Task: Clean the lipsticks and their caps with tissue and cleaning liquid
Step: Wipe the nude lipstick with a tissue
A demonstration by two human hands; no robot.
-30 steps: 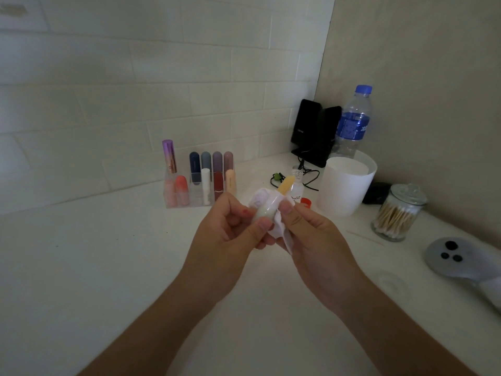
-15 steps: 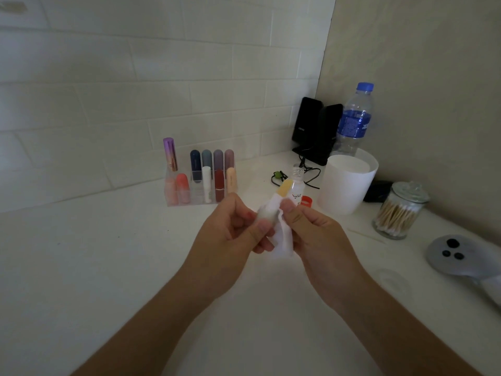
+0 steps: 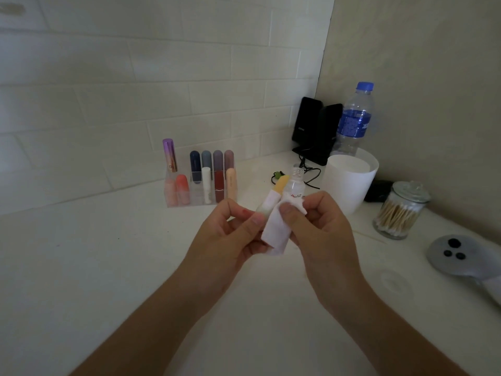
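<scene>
Mid-frame, the left hand point(image 3: 230, 234) pinches a pale lipstick point(image 3: 279, 187), yellow tip pointing up. The right hand point(image 3: 322, 234) pinches a white tissue point(image 3: 275, 234) that lies against the tube. Just behind the tip stands a small open-necked bottle point(image 3: 296, 183), its base hidden by the tissue. Left of centre on the bench point(image 3: 108, 267), a clear rack point(image 3: 195, 198) holds more lipsticks. Toward the right stand a white tub point(image 3: 349, 183), a water bottle point(image 3: 355, 118), black speakers point(image 3: 314, 128) and a jar of cotton swabs point(image 3: 398, 213).

A pale lipstick point(image 3: 265, 205) w/ a yellow tip, cap off, tilts up in the left hand point(image 3: 225, 240), a white tissue point(image 3: 276, 234) touching it, pinched by the right hand point(image 3: 322, 234), & a small open bottle point(image 3: 296, 184) stands just behind.
</scene>
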